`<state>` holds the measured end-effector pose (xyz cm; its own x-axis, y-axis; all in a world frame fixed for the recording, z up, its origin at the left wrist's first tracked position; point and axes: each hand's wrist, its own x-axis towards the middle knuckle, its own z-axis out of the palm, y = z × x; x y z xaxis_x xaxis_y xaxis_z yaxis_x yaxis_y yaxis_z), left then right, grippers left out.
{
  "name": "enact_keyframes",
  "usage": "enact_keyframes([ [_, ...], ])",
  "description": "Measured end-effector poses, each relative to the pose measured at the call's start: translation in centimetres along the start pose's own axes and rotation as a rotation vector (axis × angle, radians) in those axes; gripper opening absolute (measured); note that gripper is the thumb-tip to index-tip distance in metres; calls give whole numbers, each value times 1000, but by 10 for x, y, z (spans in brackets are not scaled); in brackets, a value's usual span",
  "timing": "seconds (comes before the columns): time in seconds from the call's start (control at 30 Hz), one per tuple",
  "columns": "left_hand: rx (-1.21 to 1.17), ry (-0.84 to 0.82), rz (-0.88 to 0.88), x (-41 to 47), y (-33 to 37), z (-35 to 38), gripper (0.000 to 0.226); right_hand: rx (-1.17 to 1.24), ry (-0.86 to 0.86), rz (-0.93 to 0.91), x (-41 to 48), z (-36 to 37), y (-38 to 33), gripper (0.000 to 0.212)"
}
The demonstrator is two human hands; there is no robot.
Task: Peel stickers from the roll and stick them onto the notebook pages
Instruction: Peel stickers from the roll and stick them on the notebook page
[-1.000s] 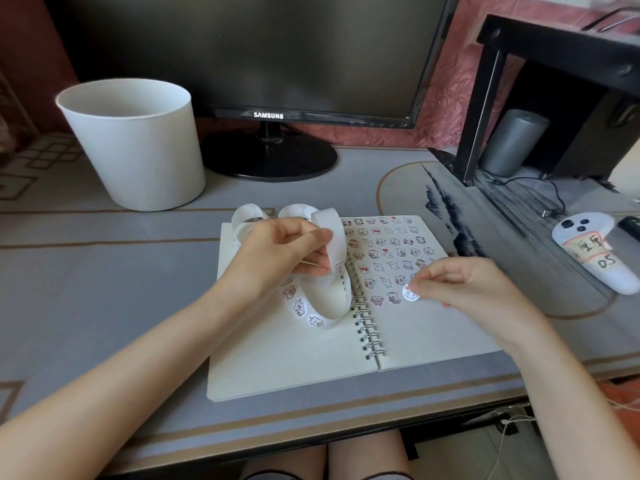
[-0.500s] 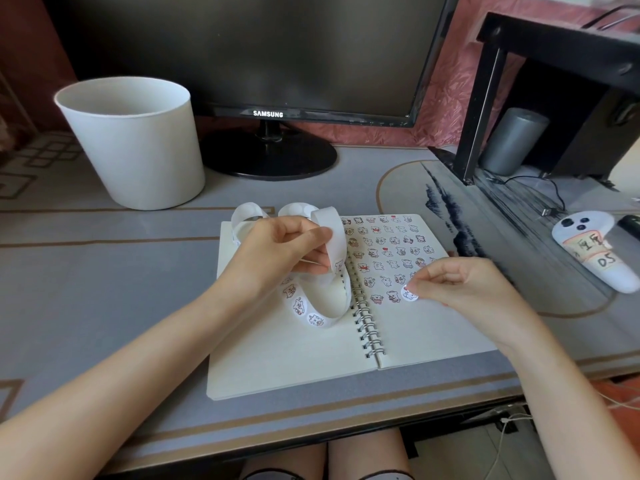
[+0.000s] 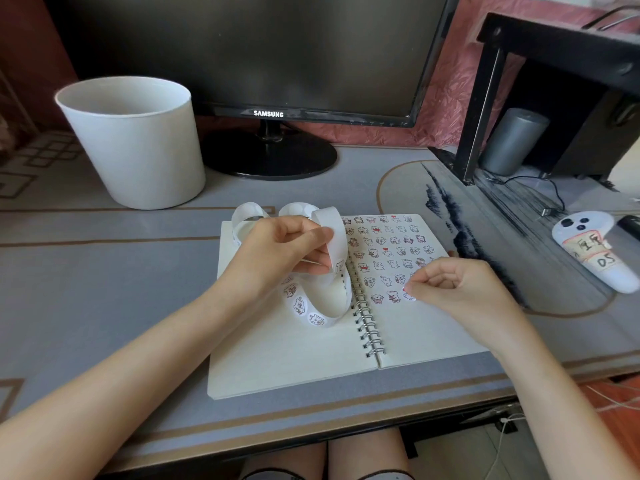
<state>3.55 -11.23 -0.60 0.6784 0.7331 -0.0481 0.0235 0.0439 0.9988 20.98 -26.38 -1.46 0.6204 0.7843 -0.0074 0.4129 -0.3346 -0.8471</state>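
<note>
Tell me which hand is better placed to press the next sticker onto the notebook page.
Right. The right hand pinches a round sticker at the end of the lowest sticker row on the right page of the notebook. The left hand is busy gripping the sticker strip over the left page.

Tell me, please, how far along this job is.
Done: small cartoon stickers cover the upper right page of the white spiral notebook. In hand: right hand pinches a round white sticker; left hand grips the white sticker roll. Left: the bare lower half and left page.
</note>
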Motion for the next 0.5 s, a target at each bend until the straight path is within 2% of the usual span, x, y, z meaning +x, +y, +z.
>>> enact_keyframes([
  [0.5,3,-9,-7,-1,1,1,19,-48,52,-44,-1,2,9,17],
])
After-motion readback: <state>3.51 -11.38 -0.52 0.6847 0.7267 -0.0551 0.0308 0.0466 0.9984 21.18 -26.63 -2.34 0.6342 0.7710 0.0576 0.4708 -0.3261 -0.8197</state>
